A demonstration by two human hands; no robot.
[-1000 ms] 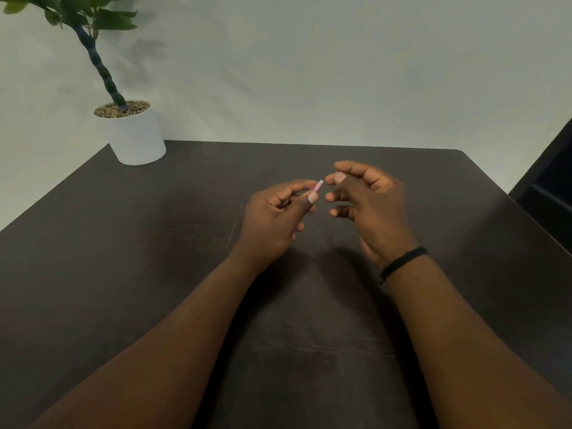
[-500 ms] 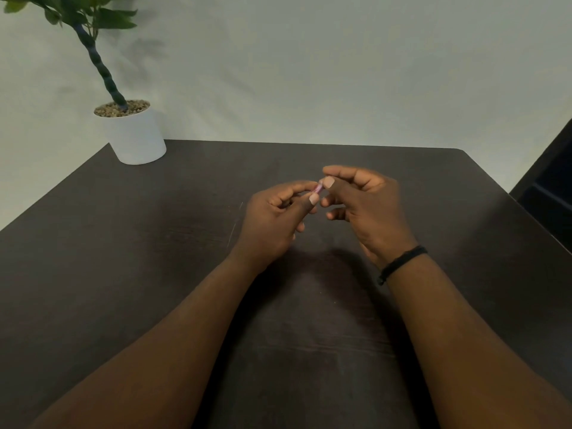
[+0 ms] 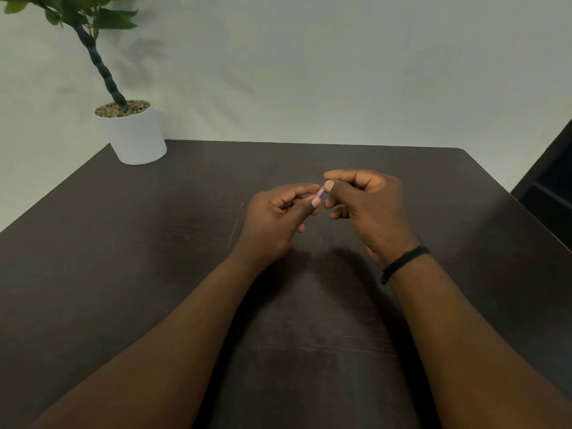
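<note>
A small pink object point(image 3: 320, 191) shows between the fingertips of both hands above the middle of the dark table point(image 3: 154, 243). My left hand point(image 3: 275, 221) pinches it between thumb and forefinger, its other fingers curled. My right hand point(image 3: 368, 205) meets it from the right, thumb and forefinger closed on the object's far end. Most of the pink object is hidden by the fingers. A black band point(image 3: 404, 263) circles my right wrist.
A white pot point(image 3: 136, 134) with a green plant point(image 3: 93, 41) stands at the table's far left corner. A pale wall rises behind the table. A dark piece of furniture point(image 3: 551, 187) sits off the right edge.
My right hand has moved left and closed its thumb and forefinger onto the pink object that my left hand holds. The left hand has stayed in place.
</note>
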